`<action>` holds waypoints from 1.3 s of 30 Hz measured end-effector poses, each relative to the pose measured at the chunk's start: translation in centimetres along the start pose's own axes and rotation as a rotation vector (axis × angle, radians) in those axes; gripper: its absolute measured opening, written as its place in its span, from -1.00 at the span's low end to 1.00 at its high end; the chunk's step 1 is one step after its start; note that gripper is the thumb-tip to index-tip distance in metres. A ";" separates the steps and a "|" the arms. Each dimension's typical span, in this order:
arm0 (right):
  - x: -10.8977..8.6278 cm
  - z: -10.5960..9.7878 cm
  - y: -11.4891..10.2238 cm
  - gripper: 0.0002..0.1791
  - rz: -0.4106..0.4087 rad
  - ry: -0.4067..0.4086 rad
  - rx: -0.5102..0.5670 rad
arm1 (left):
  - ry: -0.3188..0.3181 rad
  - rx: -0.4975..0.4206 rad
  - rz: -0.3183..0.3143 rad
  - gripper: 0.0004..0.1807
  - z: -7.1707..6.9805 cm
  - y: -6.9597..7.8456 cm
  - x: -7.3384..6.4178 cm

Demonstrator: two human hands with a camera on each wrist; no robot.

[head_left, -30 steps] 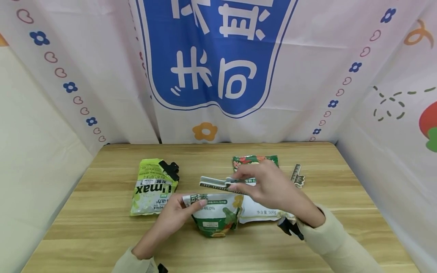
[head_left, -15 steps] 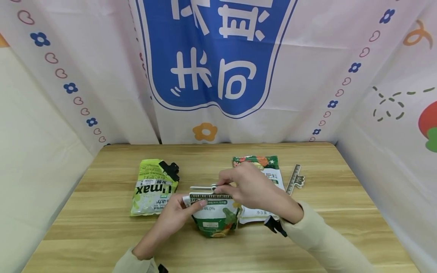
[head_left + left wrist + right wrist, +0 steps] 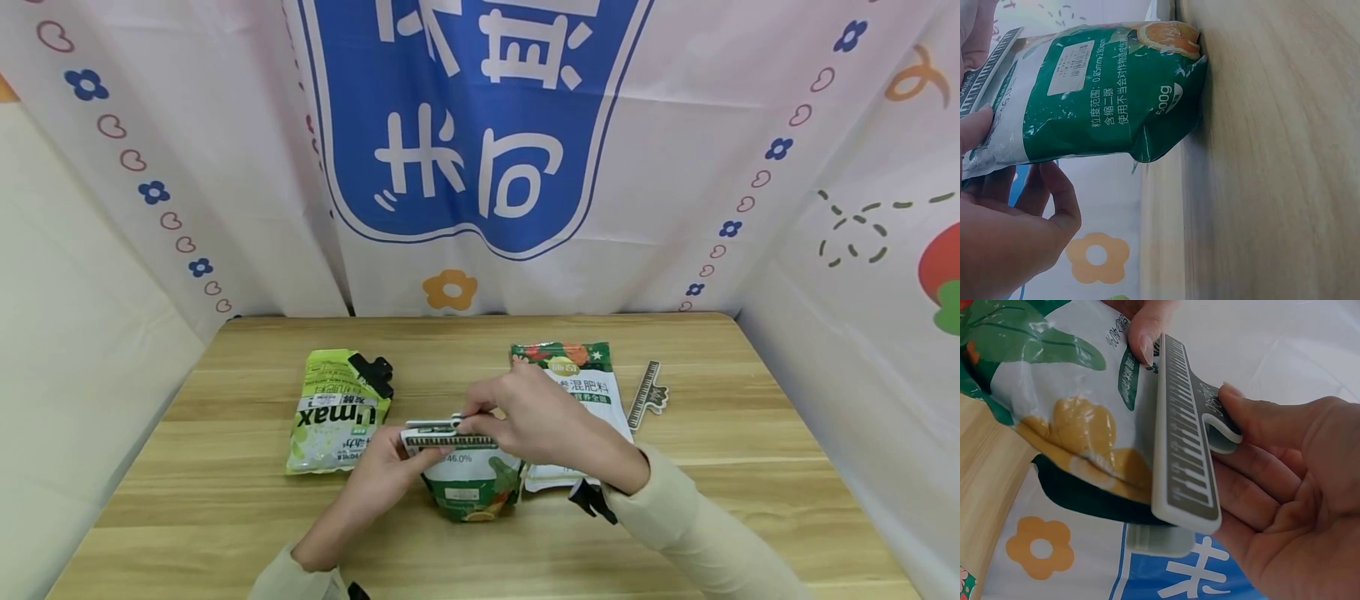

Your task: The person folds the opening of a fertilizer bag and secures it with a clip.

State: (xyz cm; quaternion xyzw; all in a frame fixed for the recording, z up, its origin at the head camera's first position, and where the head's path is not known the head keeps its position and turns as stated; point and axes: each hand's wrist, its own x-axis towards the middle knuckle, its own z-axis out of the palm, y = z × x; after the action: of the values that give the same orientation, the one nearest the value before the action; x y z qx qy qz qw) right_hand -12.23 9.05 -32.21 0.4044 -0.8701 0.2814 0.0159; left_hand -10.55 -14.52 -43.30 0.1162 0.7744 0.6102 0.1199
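A green and white fertilizer bag stands at the middle front of the table, its bottom on the wood. My left hand grips its top left corner, thumb in front and fingers behind. A bag clip with a piano-key pattern lies across the bag's top edge. My right hand pinches that clip's handle between thumb and fingers. In the right wrist view the clip has one bar on each side of the bag's top. The left wrist view shows the bag sideways, left thumb close beside the clip.
Behind the right hand lies another green and white bag. A second piano-pattern clip rests on the table at right. On the left is a lime-green bag with a black clip on its corner. Cloth curtains surround the table.
My right hand has moved left and down, bringing the clip from above the bag onto its top edge. The left hand and the bag have stayed put.
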 end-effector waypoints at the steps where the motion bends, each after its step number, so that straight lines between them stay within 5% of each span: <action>1: 0.0 0.0 0.0 -0.91 0.002 -0.001 0.001 | 0.004 -0.007 -0.004 -0.65 0.0 0.0 0.0; 25: 0.7 0.6 0.7 -0.94 0.014 -0.048 0.023 | -0.003 -0.049 -0.004 -0.60 0.0 -0.2 0.2; 39: 0.4 1.0 0.9 -0.77 0.077 -0.055 0.074 | -0.009 -0.046 0.021 -0.68 0.1 -0.3 0.2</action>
State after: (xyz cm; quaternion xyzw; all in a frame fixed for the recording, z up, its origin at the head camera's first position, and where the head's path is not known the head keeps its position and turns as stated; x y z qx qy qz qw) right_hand -12.97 8.73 -33.37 0.3784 -0.8741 0.3026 -0.0338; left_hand -10.68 -14.47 -43.57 0.1243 0.7585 0.6284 0.1196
